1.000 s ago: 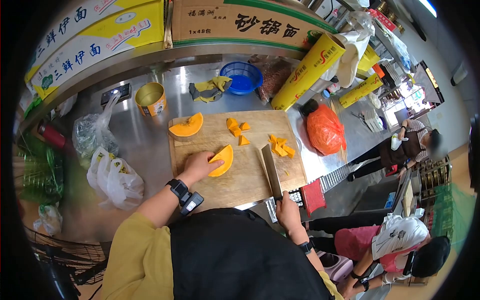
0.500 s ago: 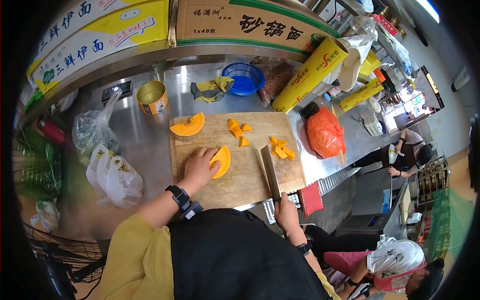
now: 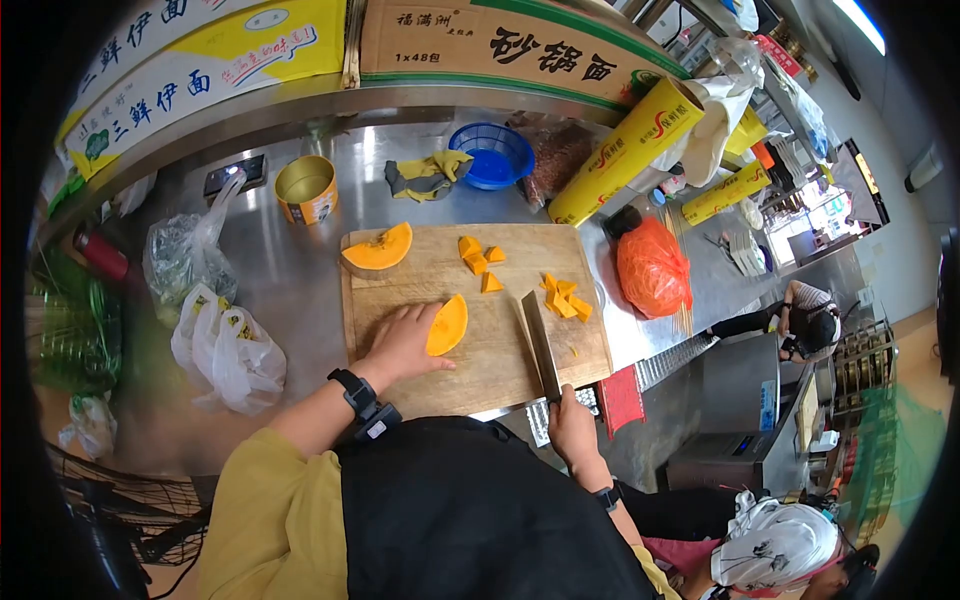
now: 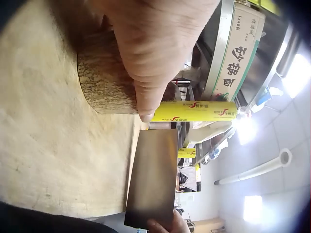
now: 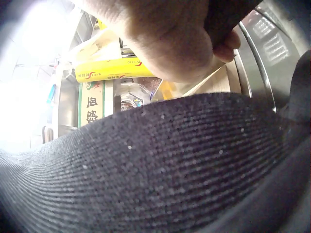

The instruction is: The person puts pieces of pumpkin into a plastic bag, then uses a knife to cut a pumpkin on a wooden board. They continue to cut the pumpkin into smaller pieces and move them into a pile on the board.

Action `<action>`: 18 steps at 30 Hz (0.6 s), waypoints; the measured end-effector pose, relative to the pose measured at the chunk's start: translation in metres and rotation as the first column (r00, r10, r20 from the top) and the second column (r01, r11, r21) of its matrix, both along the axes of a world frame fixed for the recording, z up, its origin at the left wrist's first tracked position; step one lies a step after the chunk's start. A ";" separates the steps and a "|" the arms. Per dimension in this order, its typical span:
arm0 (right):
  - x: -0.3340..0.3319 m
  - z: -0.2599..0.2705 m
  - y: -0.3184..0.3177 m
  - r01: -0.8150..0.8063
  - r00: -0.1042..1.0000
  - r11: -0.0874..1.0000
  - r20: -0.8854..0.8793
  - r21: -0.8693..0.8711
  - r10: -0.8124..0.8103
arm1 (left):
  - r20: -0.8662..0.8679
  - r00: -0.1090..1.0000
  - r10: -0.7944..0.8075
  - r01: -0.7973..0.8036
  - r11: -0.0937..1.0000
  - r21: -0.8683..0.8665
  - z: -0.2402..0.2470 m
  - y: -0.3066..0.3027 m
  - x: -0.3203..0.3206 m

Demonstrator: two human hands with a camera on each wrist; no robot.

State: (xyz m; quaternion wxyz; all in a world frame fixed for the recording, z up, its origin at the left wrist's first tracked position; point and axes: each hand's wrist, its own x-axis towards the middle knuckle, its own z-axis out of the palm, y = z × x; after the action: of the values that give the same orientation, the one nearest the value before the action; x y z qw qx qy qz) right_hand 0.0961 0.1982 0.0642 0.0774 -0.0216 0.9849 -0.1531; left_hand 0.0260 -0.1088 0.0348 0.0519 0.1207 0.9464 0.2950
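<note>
We see a pumpkin wedge (image 3: 447,325), bright orange on its cut face with a pale, rough rind, lying near the middle of a wooden cutting board (image 3: 400,285) on the steel worktop (image 3: 290,270). A second wedge (image 3: 377,248) sits at the board's far left corner, and small cut chunks (image 3: 563,296) lie in two loose heaps toward the far right. Behind the board stand a blue basket (image 3: 488,155) and an open tin (image 3: 305,190); we cannot tell what either holds. An orange bag (image 3: 652,268), bulging and tied shut, lies just right of the board, and white plastic bags (image 3: 230,355) slump well to its left. The left hand (image 3: 400,345) rests on the board with its fingers laid nearly straight against the wedge's rind and the thumb spread along the near side. The right hand (image 3: 573,430) is wrapped round the handle of a cleaver (image 3: 541,345), whose blade rests on the board to the right of the wedge, apart from it.
</note>
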 end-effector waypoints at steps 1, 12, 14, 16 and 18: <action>0.000 0.000 0.000 -0.002 1.000 1.000 0.002 0.002 0.002 | 0.025 1.000 0.003 -0.003 1.000 -0.006 -0.001 0.001 0.000; -0.002 -0.007 0.004 0.027 1.000 1.000 0.006 -0.007 -0.027 | 0.156 0.981 -0.113 0.117 0.993 -0.015 0.030 0.007 0.020; -0.003 -0.002 0.000 0.038 0.999 0.999 0.034 -0.014 -0.037 | 0.183 0.976 -0.117 0.124 0.992 -0.027 0.027 0.007 0.017; -0.001 -0.005 0.001 0.018 1.000 0.999 -0.003 -0.035 -0.018 | 0.153 0.978 -0.144 0.122 0.982 0.142 0.012 0.004 0.012; 0.000 -0.008 0.002 0.014 1.000 0.997 -0.026 -0.076 -0.016 | 0.064 0.984 -0.165 0.115 0.873 0.474 -0.006 -0.007 0.005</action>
State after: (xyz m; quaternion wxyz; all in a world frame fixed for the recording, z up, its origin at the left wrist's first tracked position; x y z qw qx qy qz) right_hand 0.0958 0.2001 0.0564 0.0623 -0.0190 0.9795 -0.1906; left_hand 0.0314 -0.1162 0.0285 0.0910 0.1824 0.8321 0.5158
